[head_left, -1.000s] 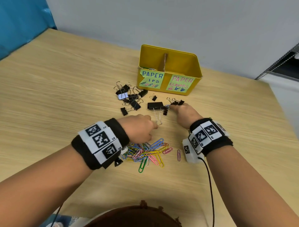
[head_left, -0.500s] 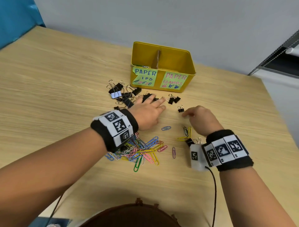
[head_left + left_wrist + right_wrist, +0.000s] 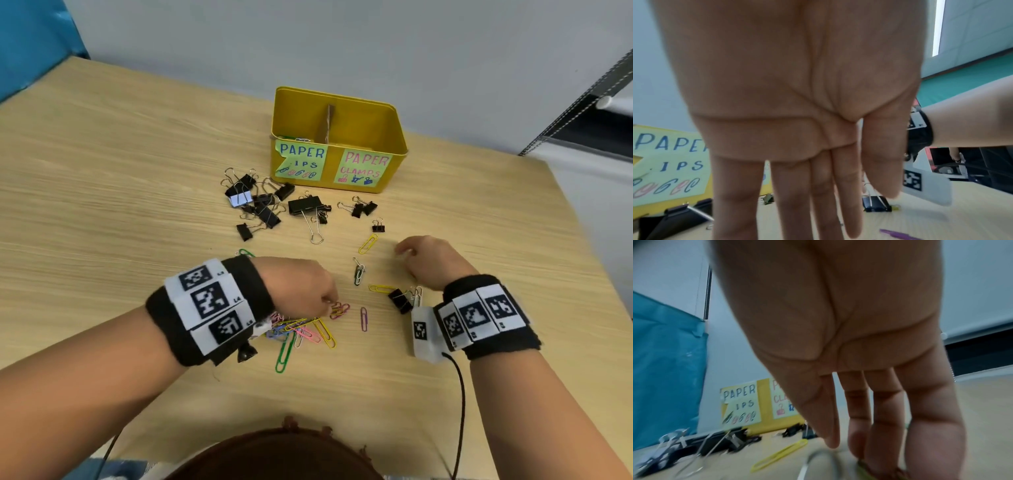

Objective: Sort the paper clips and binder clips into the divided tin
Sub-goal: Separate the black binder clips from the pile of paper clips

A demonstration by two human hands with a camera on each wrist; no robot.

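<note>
Both hands have pulled back from the black binder clips toward the nearer clutter. The left hand, which half a second ago lay spread on the big binder clip, now hovers over the heap of coloured paper clips, fingers straight and close together, holding nothing; a purple paper clip lies just off its fingertips. The right hand has drifted back too, fingers straight and pointing down at the table. A yellow paper clip lies just left of its thumb, and something greenish sits under the fingertips, too blurred to name; I see no grip on it.

The yellow tin stands well beyond both sets of fingers, nearly empty. Sorting seems barely begun; I judge they are still separating the two kinds.
</note>
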